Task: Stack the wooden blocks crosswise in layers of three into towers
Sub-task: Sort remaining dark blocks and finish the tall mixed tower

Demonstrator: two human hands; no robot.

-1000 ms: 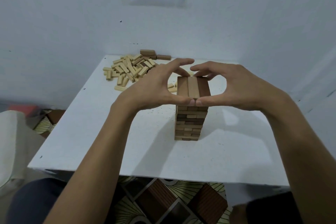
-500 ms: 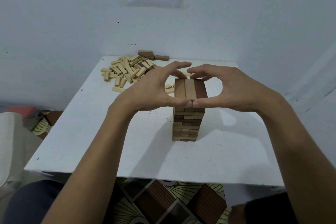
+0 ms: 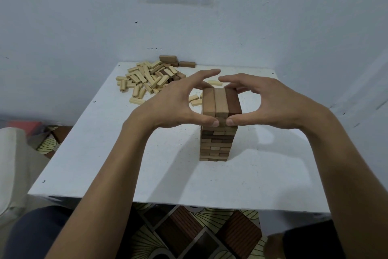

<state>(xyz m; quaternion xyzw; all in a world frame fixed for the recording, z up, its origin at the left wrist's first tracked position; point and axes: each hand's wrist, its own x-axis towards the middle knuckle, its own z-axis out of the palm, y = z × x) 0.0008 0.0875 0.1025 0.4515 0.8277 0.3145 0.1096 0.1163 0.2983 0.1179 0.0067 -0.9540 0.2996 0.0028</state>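
Note:
A tower of wooden blocks (image 3: 216, 143) stands mid-table, built of crosswise layers in light and dark wood. Its top layer (image 3: 220, 101) is three blocks lying side by side, the right one darkest. My left hand (image 3: 168, 107) and my right hand (image 3: 273, 105) frame that top from both sides. Both thumbs press the tower's near face just under the top layer, and the curled fingers reach round its far end. A pile of loose pale blocks (image 3: 147, 80) lies at the table's far left.
The white table (image 3: 147, 164) stands against a white wall. A few darker blocks (image 3: 168, 58) sit at the far edge behind the pile. Single pale blocks (image 3: 196, 102) lie just left of the tower. Patterned floor shows below the near edge.
Both hands stay round the tower's top. The thumb tips, touching before, now sit slightly apart on the near face.

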